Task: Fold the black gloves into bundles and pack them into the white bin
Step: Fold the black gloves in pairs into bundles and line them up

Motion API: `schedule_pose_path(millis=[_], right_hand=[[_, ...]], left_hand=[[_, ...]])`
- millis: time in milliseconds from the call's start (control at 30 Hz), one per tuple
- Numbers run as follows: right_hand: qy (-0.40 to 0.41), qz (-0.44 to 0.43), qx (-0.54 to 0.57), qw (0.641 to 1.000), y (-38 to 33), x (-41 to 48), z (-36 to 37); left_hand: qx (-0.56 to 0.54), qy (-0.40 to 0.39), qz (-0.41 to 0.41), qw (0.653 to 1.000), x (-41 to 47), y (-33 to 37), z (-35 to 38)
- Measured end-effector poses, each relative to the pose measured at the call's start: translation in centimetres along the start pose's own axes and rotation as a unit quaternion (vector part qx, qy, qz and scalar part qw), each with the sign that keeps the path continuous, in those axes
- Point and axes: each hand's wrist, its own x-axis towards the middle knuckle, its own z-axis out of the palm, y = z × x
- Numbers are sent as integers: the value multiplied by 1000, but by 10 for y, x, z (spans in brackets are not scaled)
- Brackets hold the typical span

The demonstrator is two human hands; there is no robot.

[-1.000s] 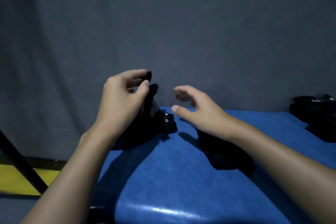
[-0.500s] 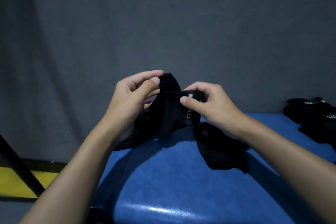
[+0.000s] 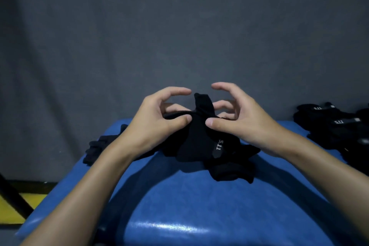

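Pile of gloves [image 3: 337, 126] cut off by right edge, flat glove [image 3: 97, 149] partly hidden behind left forearm [image 3: 103, 175]

Both bare forearms reach in from the lower corners and meet at the black glove [image 3: 199, 140]. The left hand [image 3: 157, 124] pinches the glove's left side. Its thumb presses the near face, its index finger arches above and its other fingers curl behind. The right hand [image 3: 239, 120] mirrors this on the glove's right side, thumb tip on the cloth and index finger hooked over the top. The thumbs lie close together, not touching.
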Motion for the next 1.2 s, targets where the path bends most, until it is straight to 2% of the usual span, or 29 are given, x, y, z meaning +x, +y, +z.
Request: schedule_pose_path(millis=[67,133,300,367,467,533,633,700,800,900,967,1133,1200], right_hand=[[-20,-39,-69,997,-3,-2,-1],[-4,-62,-113,992,-5,-3,-2],[77,-54,-70,993,1,-7,-8],[63,-43,-69,995,4,-11,-13],[9,-67,-194,979,2,-16,-20],[-6,-93,-234,968,-1,-15,-23],[33,-109,-229,967,-2,-15,-26],[70,-108,-196,972,0,-14,-29],[138,-61,-71,986,4,-15,-29],[171,-19,-1,985,10,-16,-26],[158,-3,-23,987,13,-17,-27],[112,-1,-158,981,18,-21,-38],[102,0,-177,979,19,-23,-40]], left_hand=[[5,-15,9,1000,1,3,4],[11,-21,12,1000,3,4,6],[48,-13,-14,999,9,-5,3],[34,1,-11,999,10,-6,5],[25,-3,11,1000,15,-2,15],[31,-3,26,999,20,1,22],[43,25,50,997,26,-1,29],[32,38,37,998,27,-2,30],[-26,-6,-13,1000,23,-6,31],[-119,-9,-38,992,21,-10,35],[-157,10,-40,987,21,-11,38],[-117,79,-48,989,25,-10,45],[-127,66,-80,987,27,-14,49]])
